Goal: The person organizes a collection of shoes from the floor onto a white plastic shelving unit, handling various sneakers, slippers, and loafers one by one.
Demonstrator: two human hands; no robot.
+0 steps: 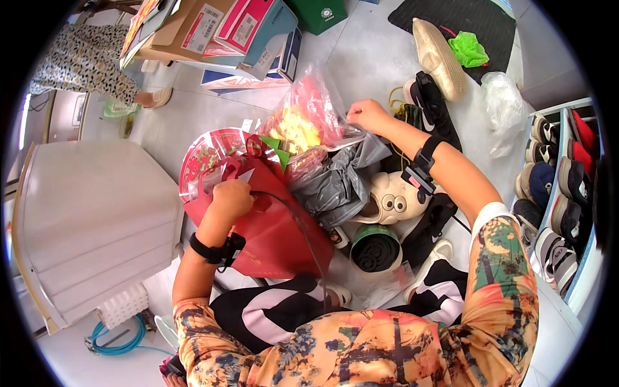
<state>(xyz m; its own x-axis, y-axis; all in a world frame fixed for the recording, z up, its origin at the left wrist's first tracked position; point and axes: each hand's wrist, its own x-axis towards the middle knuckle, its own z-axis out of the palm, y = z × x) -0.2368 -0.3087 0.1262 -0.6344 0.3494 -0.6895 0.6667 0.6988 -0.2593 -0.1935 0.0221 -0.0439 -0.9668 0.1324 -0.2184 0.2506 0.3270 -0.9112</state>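
A: Status on the bags?

B: Mid-way, I'd judge. My left hand (pixel 231 198) has its fingers clamped on the rim of the red paper bag (pixel 271 232), holding the mouth up. My right hand (pixel 367 115) has fingers pinched together on the top edge of the clear plastic bag (pixel 309 119), the one with yellow and red stuff inside.

A: Is the clear bag in or out of the red one?

B: Out. It sits above and just behind the red bag's opening, tilted, resting against the grey plastic bag (pixel 342 180). A round red fan (pixel 203 158) already pokes out of the red bag, so something is inside. How much, can't tell; the interior is hidden.

A: What's around?

B: Floor clutter: cream clog (pixel 393 203), dark green roll (pixel 376 250), black sandals (pixel 433 103). Shoe rack (pixel 567 193) on my right, cardboard boxes (pixel 219 32) up top, white cabinet (pixel 90 219) on my left.

A: Left to do?

B: Clear bag isn't seated anywhere yet; grey bag looks untouched.
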